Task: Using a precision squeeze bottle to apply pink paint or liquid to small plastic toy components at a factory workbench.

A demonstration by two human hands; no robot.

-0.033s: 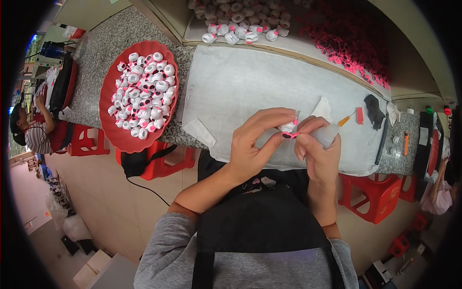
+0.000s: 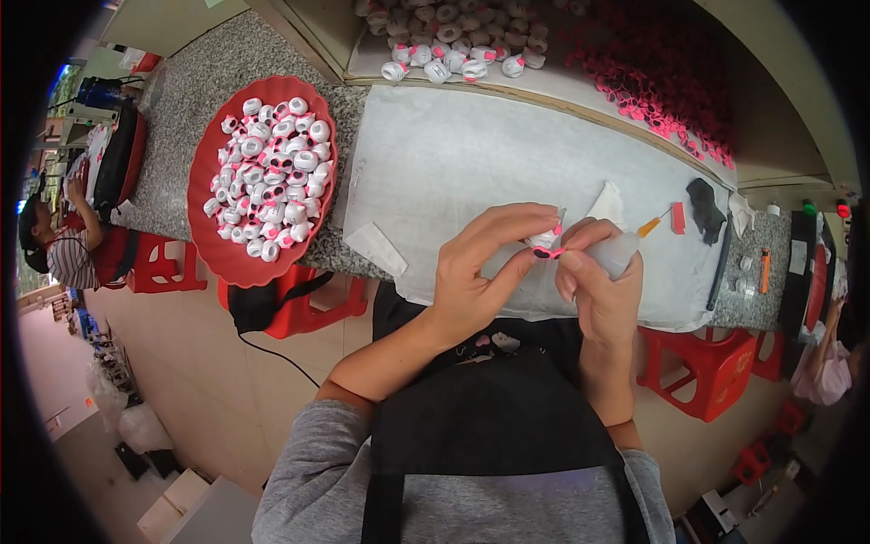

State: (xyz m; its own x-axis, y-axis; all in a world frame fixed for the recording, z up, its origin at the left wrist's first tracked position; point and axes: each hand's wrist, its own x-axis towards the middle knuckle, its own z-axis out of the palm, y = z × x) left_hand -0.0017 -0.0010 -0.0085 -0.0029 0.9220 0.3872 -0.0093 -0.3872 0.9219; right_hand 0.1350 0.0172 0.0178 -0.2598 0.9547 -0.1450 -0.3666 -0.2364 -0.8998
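Both hands meeting over the near edge of the counter [image 2: 227, 54], above a pale sheet [image 2: 471, 172] spread across it. Left hand [image 2: 476, 272] with fingers curled, grip narrow, pinching a small white piece with a pink and black trim [image 2: 546, 243]. Right hand [image 2: 603, 290] closed from the other side, grip also pinching that same piece, and wrapped round a clear squeeze bottle with an orange nozzle [image 2: 625, 249] pointing right.

Small white rectangular label or slip [image 2: 374, 249] lying flat at the sheet's left corner, just over the counter edge. Small red tab [image 2: 678, 218] beside the nozzle tip, a crumpled black scrap [image 2: 704, 208] just right of it.

Round red tray [image 2: 207, 245] on the speckled counter to the left, heaped with white pieces marked pink and black [image 2: 272, 172]. Farther back, a row of more white pieces [image 2: 453, 54] along a raised ledge, and a scatter of pink rings [image 2: 652, 82] to their right.

Red stools [image 2: 702, 372] under the counter. Another person [image 2: 63, 245] seated at far left.
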